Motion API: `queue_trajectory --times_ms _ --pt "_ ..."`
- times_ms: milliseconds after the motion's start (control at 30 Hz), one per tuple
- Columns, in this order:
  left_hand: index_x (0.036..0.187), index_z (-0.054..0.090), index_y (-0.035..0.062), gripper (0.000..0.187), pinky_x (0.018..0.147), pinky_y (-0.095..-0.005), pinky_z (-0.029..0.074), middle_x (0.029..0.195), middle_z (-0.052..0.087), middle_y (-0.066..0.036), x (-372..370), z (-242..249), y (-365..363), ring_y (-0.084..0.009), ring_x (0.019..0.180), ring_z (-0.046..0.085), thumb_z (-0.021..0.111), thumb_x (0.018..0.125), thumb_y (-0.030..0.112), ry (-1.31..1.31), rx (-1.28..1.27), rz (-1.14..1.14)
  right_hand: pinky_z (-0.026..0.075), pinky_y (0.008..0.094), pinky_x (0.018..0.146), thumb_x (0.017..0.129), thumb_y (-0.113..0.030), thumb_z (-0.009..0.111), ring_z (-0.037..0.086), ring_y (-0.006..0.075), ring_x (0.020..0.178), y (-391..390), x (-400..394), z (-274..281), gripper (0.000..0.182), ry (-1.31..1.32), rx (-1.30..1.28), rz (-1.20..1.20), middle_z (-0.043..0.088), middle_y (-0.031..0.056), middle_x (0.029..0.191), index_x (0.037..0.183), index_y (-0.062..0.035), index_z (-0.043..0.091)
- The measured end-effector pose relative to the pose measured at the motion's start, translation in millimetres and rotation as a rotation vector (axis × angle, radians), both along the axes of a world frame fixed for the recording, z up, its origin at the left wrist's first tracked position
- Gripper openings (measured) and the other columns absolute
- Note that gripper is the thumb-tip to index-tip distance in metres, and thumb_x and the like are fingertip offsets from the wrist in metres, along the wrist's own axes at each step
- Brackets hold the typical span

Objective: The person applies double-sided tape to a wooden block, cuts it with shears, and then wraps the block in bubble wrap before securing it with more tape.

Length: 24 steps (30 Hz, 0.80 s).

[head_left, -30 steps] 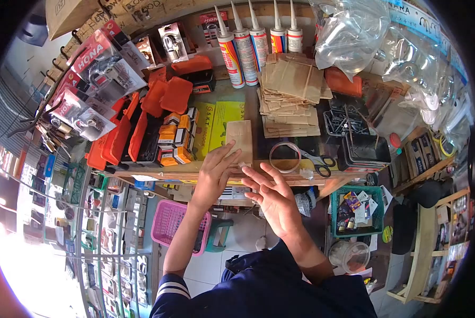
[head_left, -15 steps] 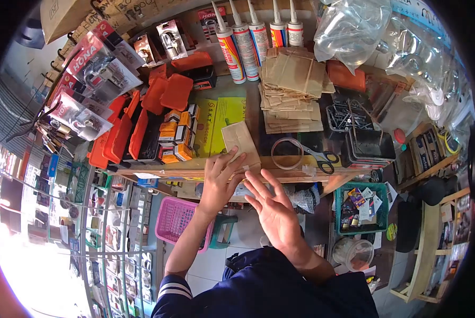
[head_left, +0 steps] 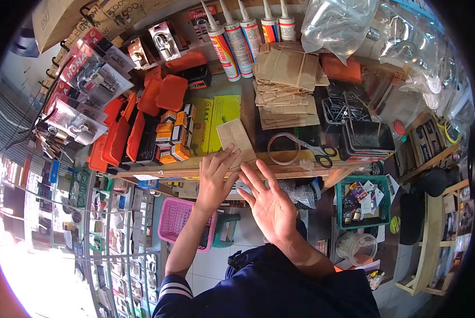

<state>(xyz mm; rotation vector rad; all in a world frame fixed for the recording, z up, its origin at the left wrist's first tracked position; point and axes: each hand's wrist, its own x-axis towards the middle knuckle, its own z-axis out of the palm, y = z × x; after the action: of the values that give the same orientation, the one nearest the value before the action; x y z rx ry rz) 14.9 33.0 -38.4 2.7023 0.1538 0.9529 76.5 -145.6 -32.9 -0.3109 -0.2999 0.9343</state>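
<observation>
The left hand (head_left: 214, 177) lies flat with the fingers spread, the fingertips pressing the near edge of a small brown paper bag (head_left: 235, 139); it grips nothing. The bag rests on the worktop (head_left: 280, 168), near its near edge, just right of the yellow sheets (head_left: 216, 123). The right hand (head_left: 269, 204) is open, palm up, fingers apart, empty, just near of the bag. A tape ring (head_left: 284, 148) and scissors (head_left: 318, 152) lie to the right, and a stack of paper bags (head_left: 286, 87) sits farther back.

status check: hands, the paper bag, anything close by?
Left hand flat, fingertips on paper bag. Right hand open, holding nothing. Tape roll and scissors just right of bag.
</observation>
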Motion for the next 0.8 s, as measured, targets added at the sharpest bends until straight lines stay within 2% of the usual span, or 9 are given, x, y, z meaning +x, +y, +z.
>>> queue_trajectory --times_ms 133,200,333,500,800 --pt "0.134 0.060 0.0078 0.061 0.099 -0.0444 0.043 0.140 0.059 -0.011 0 1 1 -0.0339 0.115 0.054 0.077 0.076 0.007 -0.006 -0.048 -0.023 0.028 0.0470 0.121 0.103 -0.040 0.050 0.026 0.0321 0.151 2 0 1 0.071 0.041 0.007 0.010 0.023 0.0238 0.164 0.161 -0.0099 0.023" --pt "0.134 0.059 0.0077 0.060 0.100 -0.0452 0.043 0.139 0.058 -0.013 0 0 2 -0.0353 0.116 0.054 0.077 0.077 0.006 -0.016 -0.066 -0.039 0.024 0.0465 0.121 0.106 -0.036 0.047 0.027 0.0290 0.151 2 1 2 0.065 0.104 0.073 0.033 0.028 0.0208 0.163 0.161 -0.0106 0.023" --pt "0.133 0.061 0.0084 0.057 0.101 -0.0454 0.043 0.139 0.058 -0.013 0 -2 3 -0.0355 0.117 0.053 0.076 0.078 0.006 -0.016 -0.071 -0.053 0.024 0.0473 0.121 0.105 -0.036 0.047 0.027 0.0296 0.151 2 1 3 0.066 0.148 0.107 0.040 0.028 0.0210 0.163 0.161 -0.0102 0.023" --pt "0.127 0.066 0.0127 0.048 0.102 -0.0444 0.043 0.142 0.056 -0.012 -1 -1 4 -0.0345 0.117 0.052 0.075 0.080 0.006 0.009 -0.100 -0.070 0.028 0.0483 0.121 0.106 -0.038 0.046 0.029 0.0306 0.151 2 0 10 0.063 0.225 0.116 0.047 0.029 0.0210 0.162 0.159 -0.0101 0.027" --pt "0.123 0.070 0.0137 0.043 0.099 -0.0423 0.045 0.141 0.056 -0.011 -2 0 6 -0.0317 0.112 0.052 0.075 0.082 0.006 0.014 -0.078 -0.069 0.031 0.0491 0.120 0.105 -0.036 0.047 0.032 0.0312 0.149 4 -2 13 0.059 0.304 0.130 0.033 0.033 0.0202 0.160 0.155 -0.0094 0.034"
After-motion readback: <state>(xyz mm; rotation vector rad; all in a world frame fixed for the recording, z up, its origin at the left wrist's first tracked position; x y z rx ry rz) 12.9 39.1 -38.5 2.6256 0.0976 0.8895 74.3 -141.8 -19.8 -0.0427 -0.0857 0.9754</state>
